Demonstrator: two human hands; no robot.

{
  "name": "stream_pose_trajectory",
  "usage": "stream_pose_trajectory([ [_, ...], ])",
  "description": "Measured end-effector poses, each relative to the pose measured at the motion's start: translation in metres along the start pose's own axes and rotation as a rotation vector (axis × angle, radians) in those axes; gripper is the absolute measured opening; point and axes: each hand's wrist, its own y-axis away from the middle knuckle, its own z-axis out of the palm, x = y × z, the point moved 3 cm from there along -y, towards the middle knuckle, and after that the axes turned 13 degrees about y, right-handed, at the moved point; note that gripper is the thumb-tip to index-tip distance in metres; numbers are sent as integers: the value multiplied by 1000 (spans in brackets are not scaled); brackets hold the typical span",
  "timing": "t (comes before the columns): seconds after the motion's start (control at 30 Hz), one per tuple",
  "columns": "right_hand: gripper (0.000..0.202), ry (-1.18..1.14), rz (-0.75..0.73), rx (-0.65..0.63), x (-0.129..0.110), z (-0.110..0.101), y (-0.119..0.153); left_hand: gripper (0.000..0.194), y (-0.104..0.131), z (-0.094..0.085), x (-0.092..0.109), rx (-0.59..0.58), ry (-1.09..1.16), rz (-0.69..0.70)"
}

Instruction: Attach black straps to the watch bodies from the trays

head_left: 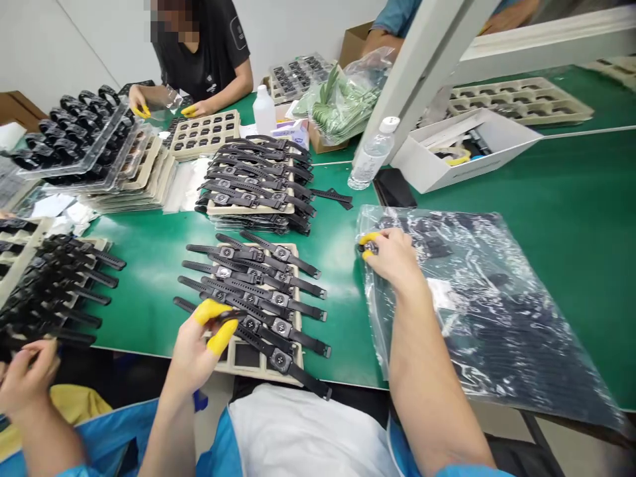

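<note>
The person's left hand (pixel 191 354), yellow-tipped, was pinching a dark piece (pixel 232 315) I couldn't quite make out, just over the near left part of a tray (pixel 231 358) of black watches (pixel 281 300) at the near edge of the desk (pixel 342 318). The right hand (pixel 397 262) had finger and thumb closed on a small dark bit (pixel 370 246) by the far left corner of a clear bag (pixel 376 311), which sprawled over the desk's near edge with dark contents. Toward the far edge stood a watch stack (pixel 248 182) beyond the tray and a clear bottle (pixel 370 156) beyond the bag.
</note>
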Motion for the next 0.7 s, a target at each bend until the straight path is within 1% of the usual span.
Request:
stream_pose_trajectory([
  [0.1, 21, -25, -42, 72, 5, 6, -2, 25, -45, 31, 8, 47, 365, -38],
  [0.13, 20, -35, -59, 101, 6, 6, -2, 29, -61, 41, 9, 53, 483, -78],
  [0.23, 14, -75, -114, 191, 2, -2, 0, 44, -100, 71, 11, 6, 800, -180],
  [0.3, 9, -122, -166, 259, -5, -12, 2, 51, -117, 87, 10, -52, 923, -217],
  [0.4, 9, -246, -223, 348, -20, -28, 4, 56, -126, 104, -2, -97, 970, -266],
  [0.5, 13, -512, -166, 326, -39, -39, 9, 57, -125, 115, -22, -67, 944, -335],
  [0.6, 16, -928, -74, 202, -63, -45, 21, 59, -121, 123, -37, -64, 890, -399],
  [0.7, 25, -1304, -92, -12, -92, -52, 35, 56, -118, 127, -44, -83, 821, -452],
])
